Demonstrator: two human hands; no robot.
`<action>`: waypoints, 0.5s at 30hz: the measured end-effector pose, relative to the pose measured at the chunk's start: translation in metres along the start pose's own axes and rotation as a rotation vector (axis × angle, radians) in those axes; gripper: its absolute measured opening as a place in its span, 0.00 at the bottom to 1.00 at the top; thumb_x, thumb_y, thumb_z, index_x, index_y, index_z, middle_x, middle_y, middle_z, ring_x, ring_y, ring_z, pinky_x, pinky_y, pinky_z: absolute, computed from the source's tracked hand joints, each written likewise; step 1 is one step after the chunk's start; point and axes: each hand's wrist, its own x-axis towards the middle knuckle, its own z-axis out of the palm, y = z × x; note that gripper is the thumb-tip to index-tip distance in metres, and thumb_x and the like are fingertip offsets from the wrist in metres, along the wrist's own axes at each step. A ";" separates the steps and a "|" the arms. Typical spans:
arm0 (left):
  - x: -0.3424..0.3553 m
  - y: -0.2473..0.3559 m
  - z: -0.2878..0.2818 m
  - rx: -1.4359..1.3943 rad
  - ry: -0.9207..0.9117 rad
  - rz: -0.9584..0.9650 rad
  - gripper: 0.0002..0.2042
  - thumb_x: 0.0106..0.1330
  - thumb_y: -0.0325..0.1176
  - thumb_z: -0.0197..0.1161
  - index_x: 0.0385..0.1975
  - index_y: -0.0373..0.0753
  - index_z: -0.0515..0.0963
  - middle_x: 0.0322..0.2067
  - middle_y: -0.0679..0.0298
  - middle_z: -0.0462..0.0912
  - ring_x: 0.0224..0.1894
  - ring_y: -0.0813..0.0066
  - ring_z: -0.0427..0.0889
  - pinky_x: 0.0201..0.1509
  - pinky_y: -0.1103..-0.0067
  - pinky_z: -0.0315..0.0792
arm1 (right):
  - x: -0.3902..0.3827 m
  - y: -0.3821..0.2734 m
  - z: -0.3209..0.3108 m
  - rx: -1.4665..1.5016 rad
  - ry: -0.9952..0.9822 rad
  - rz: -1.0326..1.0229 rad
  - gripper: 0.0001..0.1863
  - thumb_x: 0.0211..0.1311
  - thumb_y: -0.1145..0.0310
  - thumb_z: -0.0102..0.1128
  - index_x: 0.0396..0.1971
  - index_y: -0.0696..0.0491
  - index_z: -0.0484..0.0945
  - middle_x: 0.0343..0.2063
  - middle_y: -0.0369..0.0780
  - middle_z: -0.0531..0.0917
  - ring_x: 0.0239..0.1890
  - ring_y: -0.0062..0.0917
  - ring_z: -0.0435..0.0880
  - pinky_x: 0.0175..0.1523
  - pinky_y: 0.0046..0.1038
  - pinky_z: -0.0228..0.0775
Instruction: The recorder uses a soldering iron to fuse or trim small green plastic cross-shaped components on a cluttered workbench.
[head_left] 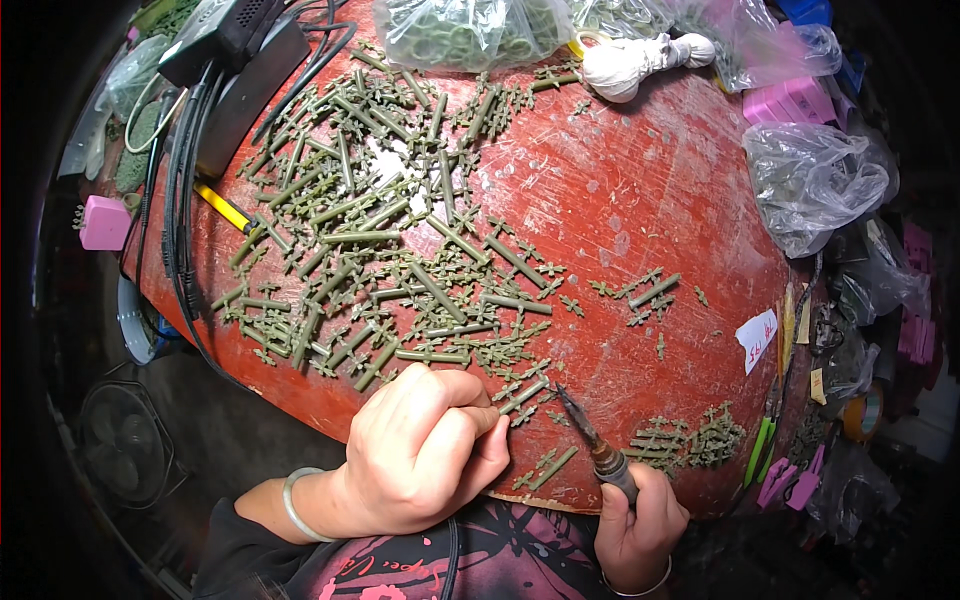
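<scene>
The left hand (420,450) has its thumb and fingers pressed together, and they pinch the lower end of a small green stick (524,395). This stick is above the front edge of the red table (640,200), and its other end points up and to the right. The right hand (645,520) is closed around the dark grey handle of a pointed tool (613,468). The tip of this tool is just beside the free end of the stick; I cannot tell if the two are touching.

To the left and behind the hands, a wide pile of green pieces (437,292) is spread over the table, rods and small branched parts lying across each other. To the right of the pointed tool there is a smaller heap (712,440) of branched parts, and one loose rod (555,467) lies near the front edge, between the two hands.

At the far side stands a clear plastic bag (470,35) with green things inside, and beside it is a bundle of white cord (640,68). At the left is a black box (222,35) with dark cables (185,200). A white paper (757,338) lies near the right edge.
</scene>
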 end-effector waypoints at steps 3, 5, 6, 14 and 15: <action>0.000 0.000 0.000 0.002 0.001 0.001 0.10 0.48 0.21 0.73 0.27 0.34 0.77 0.30 0.60 0.79 0.26 0.66 0.77 0.26 0.75 0.72 | -0.001 0.000 0.000 -0.002 0.001 0.009 0.11 0.68 0.68 0.61 0.39 0.62 0.76 0.26 0.47 0.79 0.24 0.43 0.81 0.29 0.37 0.70; -0.001 -0.001 0.000 0.001 0.001 0.000 0.10 0.48 0.21 0.73 0.27 0.34 0.77 0.30 0.60 0.79 0.26 0.66 0.77 0.26 0.75 0.72 | -0.002 0.000 0.001 0.007 0.007 0.030 0.11 0.69 0.67 0.61 0.39 0.62 0.76 0.25 0.46 0.79 0.24 0.42 0.81 0.29 0.36 0.70; 0.000 0.000 0.000 0.002 0.000 0.000 0.10 0.48 0.21 0.73 0.28 0.34 0.77 0.30 0.60 0.79 0.26 0.66 0.77 0.26 0.75 0.72 | -0.002 0.000 0.001 0.007 0.007 0.030 0.11 0.69 0.67 0.61 0.39 0.62 0.76 0.25 0.46 0.79 0.24 0.42 0.81 0.29 0.36 0.70; 0.001 0.000 -0.001 0.004 -0.009 0.001 0.10 0.48 0.21 0.73 0.28 0.34 0.77 0.30 0.60 0.79 0.26 0.66 0.77 0.27 0.75 0.72 | -0.002 0.008 0.002 0.041 0.013 0.006 0.12 0.70 0.66 0.60 0.39 0.61 0.76 0.25 0.45 0.79 0.24 0.41 0.81 0.30 0.35 0.71; 0.000 0.000 0.000 0.001 -0.006 0.001 0.10 0.48 0.21 0.73 0.28 0.34 0.77 0.30 0.60 0.79 0.26 0.66 0.77 0.27 0.75 0.72 | -0.003 0.008 0.002 0.041 0.013 0.007 0.12 0.70 0.66 0.60 0.39 0.61 0.76 0.25 0.45 0.79 0.24 0.41 0.81 0.30 0.35 0.71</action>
